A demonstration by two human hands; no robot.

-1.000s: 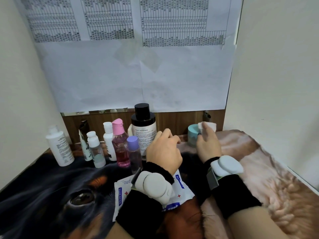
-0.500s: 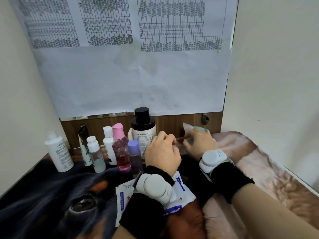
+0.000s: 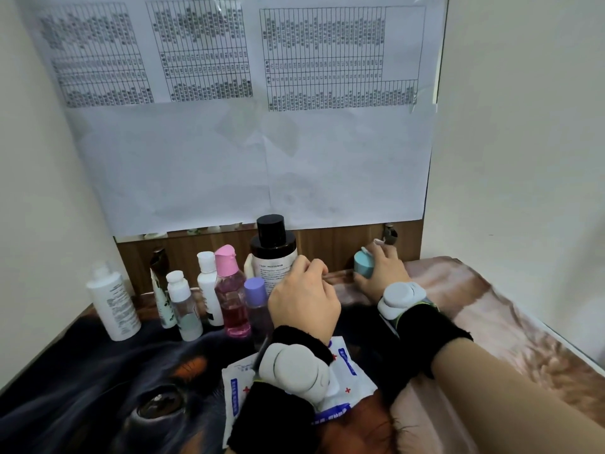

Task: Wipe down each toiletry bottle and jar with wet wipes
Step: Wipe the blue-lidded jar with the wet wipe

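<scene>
Your right hand (image 3: 383,273) grips the small teal plastic jar (image 3: 362,264) at the back of the dog-print cloth (image 3: 98,371), right of 7 standing bottles. Your left hand (image 3: 304,301) hovers with fingers curled, holding nothing visible, above the white wet-wipe packet (image 3: 347,371)

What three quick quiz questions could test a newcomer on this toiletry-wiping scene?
1. True or false: the right hand holds the teal jar.
2. Which cap tops the tallest bottle? A) pink B) black C) purple
3. Fill in: the wet wipe packet lies partly under the ____ wrist.

Key: 1 true. 2 B, the black-capped bottle. 3 left; the left hand hovers by that bottle with fingers curled, and whether it holds anything cannot be told.
</scene>
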